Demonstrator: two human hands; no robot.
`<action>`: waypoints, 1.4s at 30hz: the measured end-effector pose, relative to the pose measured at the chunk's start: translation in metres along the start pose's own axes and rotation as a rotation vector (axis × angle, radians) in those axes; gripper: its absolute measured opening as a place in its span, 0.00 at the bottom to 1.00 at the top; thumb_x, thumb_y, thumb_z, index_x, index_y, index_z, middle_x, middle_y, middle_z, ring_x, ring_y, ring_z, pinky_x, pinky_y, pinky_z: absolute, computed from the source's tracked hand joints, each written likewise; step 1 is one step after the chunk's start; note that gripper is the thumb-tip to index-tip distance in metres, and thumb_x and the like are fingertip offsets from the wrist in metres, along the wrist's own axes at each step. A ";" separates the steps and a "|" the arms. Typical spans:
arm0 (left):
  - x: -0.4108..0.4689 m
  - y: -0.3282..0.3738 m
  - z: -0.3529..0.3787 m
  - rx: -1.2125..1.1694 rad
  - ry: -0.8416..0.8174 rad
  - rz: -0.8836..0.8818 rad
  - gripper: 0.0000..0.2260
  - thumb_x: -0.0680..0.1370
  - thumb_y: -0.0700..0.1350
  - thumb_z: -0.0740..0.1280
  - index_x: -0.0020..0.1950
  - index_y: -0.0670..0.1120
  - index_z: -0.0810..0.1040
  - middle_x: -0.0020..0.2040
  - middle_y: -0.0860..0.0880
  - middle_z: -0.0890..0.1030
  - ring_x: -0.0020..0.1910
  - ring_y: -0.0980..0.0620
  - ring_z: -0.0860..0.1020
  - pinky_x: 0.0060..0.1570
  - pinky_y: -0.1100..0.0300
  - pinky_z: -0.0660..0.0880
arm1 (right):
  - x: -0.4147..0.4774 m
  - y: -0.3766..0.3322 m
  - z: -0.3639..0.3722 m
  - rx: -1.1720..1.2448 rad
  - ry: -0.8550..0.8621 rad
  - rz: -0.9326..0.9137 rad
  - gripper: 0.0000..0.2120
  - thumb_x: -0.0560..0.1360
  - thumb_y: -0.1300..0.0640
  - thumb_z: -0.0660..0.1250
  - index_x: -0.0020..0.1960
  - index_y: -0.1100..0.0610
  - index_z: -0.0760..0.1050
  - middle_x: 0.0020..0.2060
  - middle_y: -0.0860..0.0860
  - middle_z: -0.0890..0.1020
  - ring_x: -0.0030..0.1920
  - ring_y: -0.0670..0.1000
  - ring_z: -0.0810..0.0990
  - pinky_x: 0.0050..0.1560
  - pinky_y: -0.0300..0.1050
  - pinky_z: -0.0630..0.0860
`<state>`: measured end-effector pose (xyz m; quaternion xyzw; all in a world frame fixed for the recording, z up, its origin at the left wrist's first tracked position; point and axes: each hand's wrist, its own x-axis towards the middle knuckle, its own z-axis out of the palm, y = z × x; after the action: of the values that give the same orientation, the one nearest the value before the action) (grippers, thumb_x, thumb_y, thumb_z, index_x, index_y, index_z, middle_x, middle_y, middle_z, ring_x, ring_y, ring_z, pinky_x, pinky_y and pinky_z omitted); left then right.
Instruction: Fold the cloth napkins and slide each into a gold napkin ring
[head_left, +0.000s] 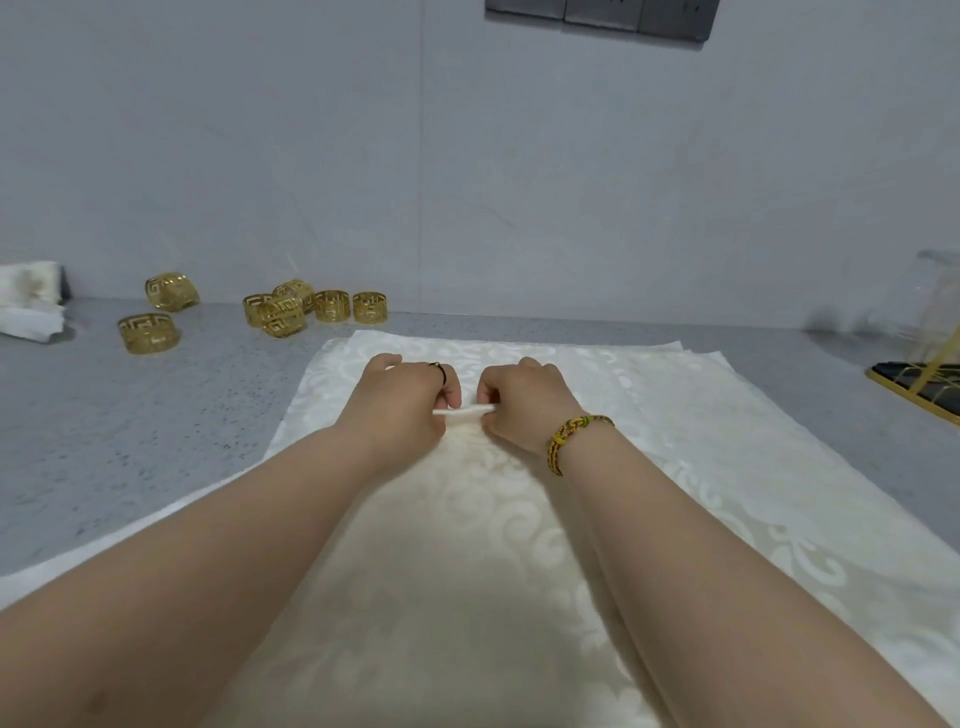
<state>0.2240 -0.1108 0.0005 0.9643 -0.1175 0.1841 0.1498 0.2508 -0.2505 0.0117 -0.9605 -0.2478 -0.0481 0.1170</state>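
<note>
Left hand: the left hand (402, 400) is knuckles up with its fingers curled, and its thumb and fingertips pinch the left end of a raised fold (464, 411) in the napkin.
Right hand: the right hand (524, 402) is curled likewise and pinches the right end of the same fold; the two hands are close together but not touching.
Napkin: a cream patterned napkin (467, 545) lies flat on the grey counter (130, 415) under both forearms, with the pinched ridge lifted just off its surface.
Layers below: edges of further napkins (727, 415) show beyond it at the far and right sides; their number cannot be told.
Napkin rings: gold napkin rings (283, 309) sit in a loose group at the back left against the wall, well apart from the hands.
Worn items: a dark finger ring (439, 368) on the left hand and a braided bracelet (569, 439) on the right wrist.
Hidden: the fingertips of both hands are tucked under and mostly out of sight.
Cut off: a white cloth (28, 306) at the left edge and a gold-framed rack (919, 374) at the right edge are both only partly in view, and the rack is blurred.
</note>
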 end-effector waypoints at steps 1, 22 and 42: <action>-0.003 0.002 -0.002 0.003 0.004 0.000 0.12 0.71 0.34 0.59 0.42 0.52 0.69 0.33 0.59 0.68 0.33 0.63 0.66 0.63 0.65 0.50 | -0.003 -0.002 -0.002 -0.027 -0.006 -0.010 0.09 0.72 0.65 0.59 0.44 0.51 0.67 0.41 0.48 0.73 0.57 0.52 0.68 0.56 0.43 0.61; -0.012 0.001 -0.013 -0.189 -0.321 -0.151 0.06 0.74 0.45 0.67 0.36 0.48 0.76 0.51 0.53 0.74 0.56 0.52 0.71 0.57 0.61 0.68 | -0.033 0.000 0.000 0.002 -0.049 0.034 0.11 0.75 0.49 0.63 0.55 0.53 0.75 0.56 0.50 0.73 0.61 0.52 0.64 0.60 0.44 0.58; -0.034 0.017 -0.016 0.399 -0.051 0.180 0.11 0.78 0.46 0.57 0.56 0.52 0.75 0.48 0.54 0.73 0.56 0.54 0.70 0.61 0.62 0.54 | -0.043 -0.012 -0.011 -0.203 -0.003 -0.127 0.06 0.74 0.61 0.60 0.43 0.52 0.64 0.40 0.46 0.70 0.45 0.48 0.61 0.48 0.43 0.55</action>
<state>0.1838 -0.1150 0.0059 0.9648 -0.1683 0.1918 -0.0640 0.2073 -0.2626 0.0180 -0.9498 -0.3024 -0.0786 0.0156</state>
